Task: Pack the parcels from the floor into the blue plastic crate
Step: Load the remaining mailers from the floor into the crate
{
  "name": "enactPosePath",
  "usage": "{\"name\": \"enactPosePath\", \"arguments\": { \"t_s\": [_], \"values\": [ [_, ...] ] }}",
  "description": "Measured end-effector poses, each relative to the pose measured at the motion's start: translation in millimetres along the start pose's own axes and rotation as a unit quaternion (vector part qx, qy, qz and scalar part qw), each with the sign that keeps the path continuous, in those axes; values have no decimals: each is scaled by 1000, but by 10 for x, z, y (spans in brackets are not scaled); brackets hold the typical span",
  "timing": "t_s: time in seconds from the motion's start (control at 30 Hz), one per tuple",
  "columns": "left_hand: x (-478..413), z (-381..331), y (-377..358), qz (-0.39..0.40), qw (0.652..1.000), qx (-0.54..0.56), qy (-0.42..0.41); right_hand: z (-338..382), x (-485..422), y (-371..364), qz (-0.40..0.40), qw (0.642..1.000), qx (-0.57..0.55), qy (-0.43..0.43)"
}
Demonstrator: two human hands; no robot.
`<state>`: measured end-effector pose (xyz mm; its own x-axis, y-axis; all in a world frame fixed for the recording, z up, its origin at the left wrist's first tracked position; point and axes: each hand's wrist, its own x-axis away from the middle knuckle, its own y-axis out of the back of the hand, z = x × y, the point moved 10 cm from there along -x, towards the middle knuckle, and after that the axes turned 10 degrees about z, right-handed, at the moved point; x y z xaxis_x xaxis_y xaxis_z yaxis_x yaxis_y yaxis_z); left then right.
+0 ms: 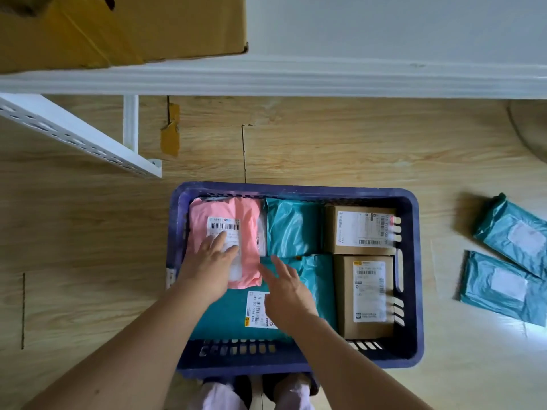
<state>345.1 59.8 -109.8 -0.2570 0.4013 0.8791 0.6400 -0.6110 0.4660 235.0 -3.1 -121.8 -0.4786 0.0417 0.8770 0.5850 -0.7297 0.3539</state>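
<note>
Left hand [211, 263] presses the pink parcel [201, 220] in the blue crate [296, 191], right hand [287, 294] hangs over a teal parcel [225, 318] (both grips wide).

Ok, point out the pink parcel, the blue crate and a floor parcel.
pink parcel [251, 244]: head view, pink wrap right of label.
blue crate [296, 191]: head view, far rim.
teal floor parcel [497, 226]: head view, wrap left of label.

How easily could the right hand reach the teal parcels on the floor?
Probably yes: the right hand is open and empty over the crate; both teal parcels lie uncovered on floor beyond its right wall.
</note>
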Motion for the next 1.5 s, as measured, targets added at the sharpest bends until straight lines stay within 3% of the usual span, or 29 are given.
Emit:
{"name": "enactPosePath", "arguments": {
  "t_s": [0.13, 0.37, 0.47, 0.77, 1.13, 1.5],
  "values": [
    [186, -32, 243, -54, 998, 22, -15, -125, 217, 290, -48, 998, -30, -17],
    [848, -369, 670, -51, 998, 8, -37, -269, 982, 847, -74, 994, -79, -23],
    [1343, -684, 1002, -69, 995, -2, -67, -230, 1551, 1089, -81, 992, -93, -12],
    [3144, -1753, 1963, -140, 973, -11, -183, -254, 3828, 1803, -202, 970, -132, -32],
    [5167, -2866, 2402, -223, 920, -119, -301, -143, 6335, 2002, -359, 912, -195, -43],
    [6131, -4061, 2388, -263, 881, -167, -355, -910, 7537, 1655, -407, 883, -217, -89]
  ]
}}
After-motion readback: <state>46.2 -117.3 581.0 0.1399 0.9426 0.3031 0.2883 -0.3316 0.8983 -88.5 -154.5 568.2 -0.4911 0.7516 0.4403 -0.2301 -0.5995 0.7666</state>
